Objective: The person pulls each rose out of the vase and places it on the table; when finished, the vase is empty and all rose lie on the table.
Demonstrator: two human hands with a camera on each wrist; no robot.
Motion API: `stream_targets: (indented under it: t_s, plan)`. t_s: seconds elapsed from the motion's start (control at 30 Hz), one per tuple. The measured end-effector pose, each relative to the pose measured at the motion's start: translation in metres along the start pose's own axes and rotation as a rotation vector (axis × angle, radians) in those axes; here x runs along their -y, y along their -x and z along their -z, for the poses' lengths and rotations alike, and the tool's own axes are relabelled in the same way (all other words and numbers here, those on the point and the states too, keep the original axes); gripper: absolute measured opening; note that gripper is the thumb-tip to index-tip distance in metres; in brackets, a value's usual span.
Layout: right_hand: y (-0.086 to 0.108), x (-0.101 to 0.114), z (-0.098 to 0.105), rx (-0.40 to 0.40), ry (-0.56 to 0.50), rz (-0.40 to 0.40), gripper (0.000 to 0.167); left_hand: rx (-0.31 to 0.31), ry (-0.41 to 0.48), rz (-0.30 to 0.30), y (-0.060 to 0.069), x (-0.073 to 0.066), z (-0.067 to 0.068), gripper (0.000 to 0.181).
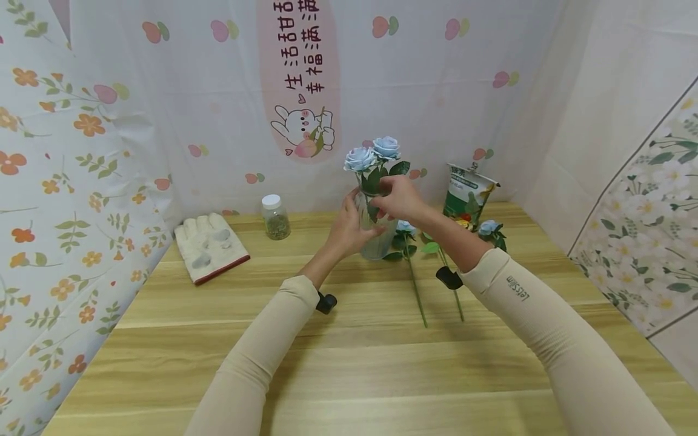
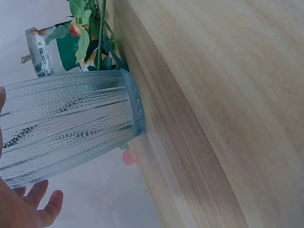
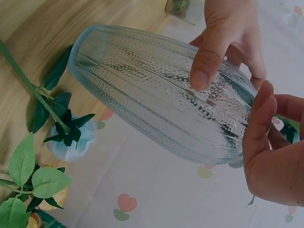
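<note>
A tall, ribbed clear glass vase (image 1: pixel 376 242) stands upright on the wooden table. My left hand (image 1: pixel 349 225) holds it around the upper side, with the thumb (image 3: pixel 207 66) on the glass. Two light blue roses (image 1: pixel 372 155) with dark green leaves rise from its mouth. At the rim, my right hand (image 1: pixel 402 197) has its fingers curled about the leafy stem of a rose; the exact pinch is hidden. Just right of the vase lies another blue rose (image 3: pixel 76 141), beside a stem with light green leaves (image 3: pixel 38 183).
White work gloves (image 1: pixel 209 245) lie at the left, near a white-capped jar (image 1: pixel 275 219) of dried bits. A green and white packet (image 1: pixel 468 192) leans at the back right, with another blue rose (image 1: pixel 489 227) before it. A patterned cloth (image 1: pixel 218 121) hangs behind the table.
</note>
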State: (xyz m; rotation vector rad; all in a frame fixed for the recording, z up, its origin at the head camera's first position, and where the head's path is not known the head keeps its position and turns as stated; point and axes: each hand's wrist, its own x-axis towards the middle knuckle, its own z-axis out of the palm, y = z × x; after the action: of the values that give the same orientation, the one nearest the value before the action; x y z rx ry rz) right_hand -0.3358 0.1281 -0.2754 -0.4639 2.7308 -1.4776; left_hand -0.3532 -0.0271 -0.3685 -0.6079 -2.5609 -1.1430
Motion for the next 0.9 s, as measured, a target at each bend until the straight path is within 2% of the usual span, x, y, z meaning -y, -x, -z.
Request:
stream_targets:
  t_s: [0.3,0.5,0.6,0.9]
  plan:
    - [-0.0011,-0.0004,-0.0004,-0.023,0.023,-0.017,0.026,0.003,-0.011,0.009,-0.0007,0.0013,-0.0003,0.108]
    - [-0.0001,-0.0024,0.0001,-0.036,0.005,0.002,0.034,-0.013,-0.022,-0.014,-0.0007,0.0026,-0.0018,0.106]
    - [0.0013,-0.0023,0.0006,-0.038,-0.003,0.025,0.037,-0.016,-0.016,-0.02,-0.0004,0.0026,-0.0019,0.105]
    - [0.001,-0.0057,0.0046,-0.02,0.028,0.091,0.03,-0.012,0.01,-0.003,-0.0006,0.0033,-0.0022,0.105]
